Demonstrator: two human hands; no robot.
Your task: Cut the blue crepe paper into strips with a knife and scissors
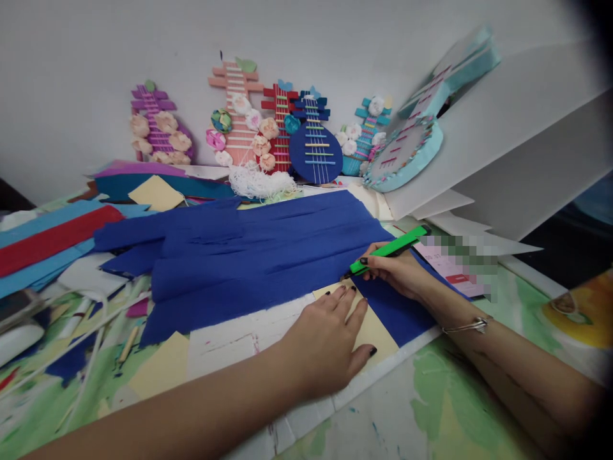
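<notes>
My right hand grips a green highlighter, its dark tip pointing down at the top edge of a cream paper piece. Fingers spread, my left hand lies flat across that paper and covers part of it. Under and behind the paper spreads dark blue crepe paper, wrinkled along its length. A white foam board with pencil-like marks lies partly beneath my left hand and forearm.
Several decorated paper lutes, among them a blue one, lean on the wall. A white cable and paper scraps lie left. On the right are a pink phone-like screen, large white boards and a yellow-orange object.
</notes>
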